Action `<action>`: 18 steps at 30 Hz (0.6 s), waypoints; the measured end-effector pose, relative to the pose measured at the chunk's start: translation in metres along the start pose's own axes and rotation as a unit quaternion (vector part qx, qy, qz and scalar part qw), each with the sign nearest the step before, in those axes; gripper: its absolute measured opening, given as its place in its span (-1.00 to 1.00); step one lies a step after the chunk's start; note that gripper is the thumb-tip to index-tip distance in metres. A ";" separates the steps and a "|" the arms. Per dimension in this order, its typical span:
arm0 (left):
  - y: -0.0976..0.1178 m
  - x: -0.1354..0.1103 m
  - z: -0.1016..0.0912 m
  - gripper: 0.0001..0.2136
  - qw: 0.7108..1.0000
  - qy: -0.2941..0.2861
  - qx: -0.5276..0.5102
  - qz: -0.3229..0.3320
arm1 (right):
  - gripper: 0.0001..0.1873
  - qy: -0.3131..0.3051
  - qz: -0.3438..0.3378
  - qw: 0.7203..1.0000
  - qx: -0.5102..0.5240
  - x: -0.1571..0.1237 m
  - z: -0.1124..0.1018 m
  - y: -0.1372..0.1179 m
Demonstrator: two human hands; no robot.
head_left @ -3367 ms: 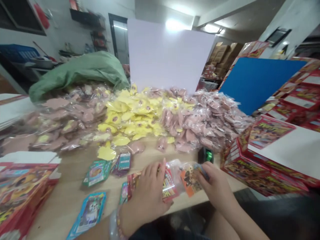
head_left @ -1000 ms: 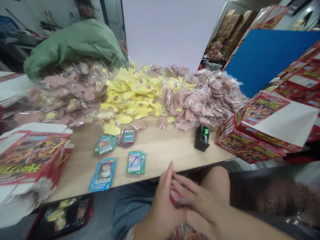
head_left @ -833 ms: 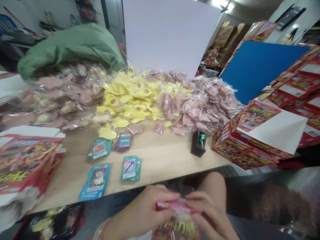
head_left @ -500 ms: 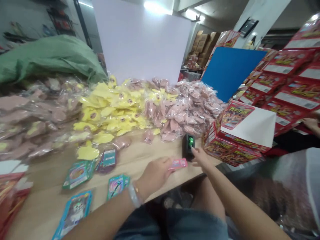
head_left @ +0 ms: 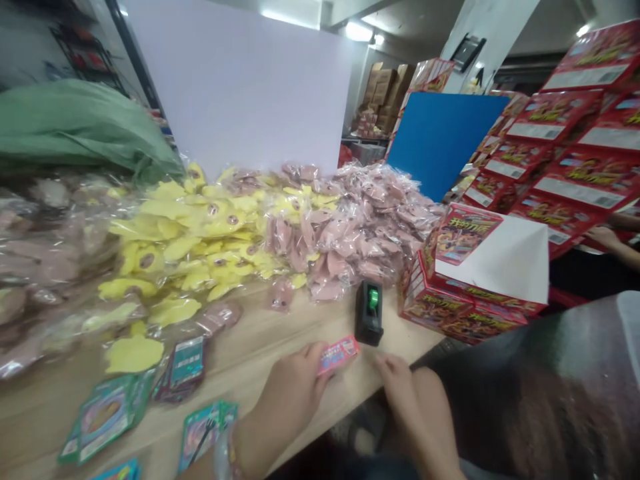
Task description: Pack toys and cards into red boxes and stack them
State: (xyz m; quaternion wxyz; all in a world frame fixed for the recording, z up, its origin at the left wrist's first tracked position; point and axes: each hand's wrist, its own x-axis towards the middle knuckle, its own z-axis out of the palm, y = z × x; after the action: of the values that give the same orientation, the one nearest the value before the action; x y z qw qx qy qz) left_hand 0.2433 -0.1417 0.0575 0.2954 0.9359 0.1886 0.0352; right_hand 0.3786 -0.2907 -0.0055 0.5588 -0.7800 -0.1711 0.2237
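Away from the tape dispenser (head_left: 369, 312), the right hand (head_left: 399, 381) has withdrawn.

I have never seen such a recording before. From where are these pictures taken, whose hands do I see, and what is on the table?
There is no robot here, only people. Every picture comes from one camera worn on a person's head, looking forward and down at that person's bare hands. The left hand holds a small pink pack. The right hand is near what looks like a black tape dispenser; I cannot tell whether it pinches anything. On the table lie stacks of cards and heaps of yellow shapes and pink shapes in clear wrapping. Red printed boxes stand at the right. The hand at the far right belongs to someone else.
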 end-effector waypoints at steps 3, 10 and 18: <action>0.009 -0.004 0.003 -0.83 1.000 -0.007 0.011 -0.016 | -0.64 -0.078 0.023 0.993 0.089 -0.032 0.023 -0.031; 0.008 -0.014 -0.003 -0.74 0.998 -0.036 -0.021 0.048 | -0.47 -0.025 0.038 0.998 0.052 -0.039 0.059 -0.018; 0.011 -0.038 -0.041 -0.66 0.997 -0.042 0.023 -0.061 | -0.54 -0.149 -0.388 0.845 -0.337 -0.013 0.001 -0.037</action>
State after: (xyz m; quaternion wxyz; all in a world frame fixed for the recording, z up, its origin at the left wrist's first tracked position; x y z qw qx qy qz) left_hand 0.2045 -0.1422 0.0991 0.2828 0.9299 0.2337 -0.0263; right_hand 0.3665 -0.2853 0.0313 0.2702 -0.7479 -0.6056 0.0306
